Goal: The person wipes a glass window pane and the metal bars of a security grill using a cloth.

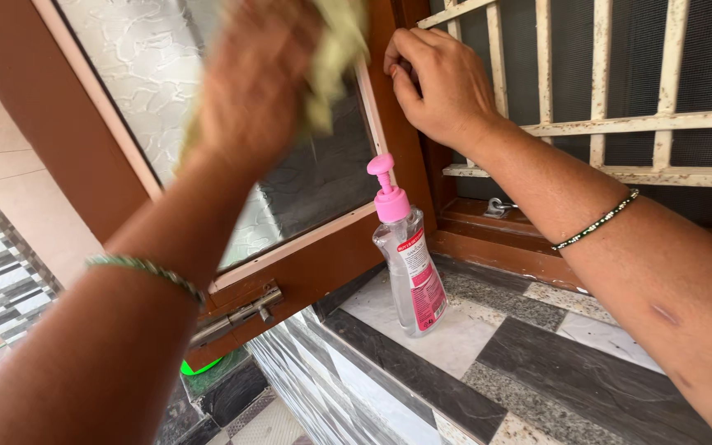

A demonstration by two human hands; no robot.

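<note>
The left hand (257, 78) is blurred, but its fingers are curled together around a pale yellow cloth (331, 62), bunched in the grip and pressed against the frosted glass pane (158, 74) of an open window shutter. The cloth spills out from the far right side of the hand, over the pane's upper right part.

Just right of it, the right hand (442, 86) has its fingers (405, 58) bent and close together, hooked around the far edge of the brown wooden shutter frame (397, 140); the fingertips touch the wood, the thumb is hidden behind. The two hands are near each other but apart, with the frame's edge strip between them.

Each wrist wears a thin beaded bangle. Below the hands, a clear pump bottle (409, 259) with a pink pump head stands upright on the tiled sill (537, 371), just beside the shutter's lower corner. A metal slide bolt (236, 315) sits on the shutter's bottom rail, near left. Behind the right hand, a worn cream window grille (603, 124) covers a dark mesh.
</note>
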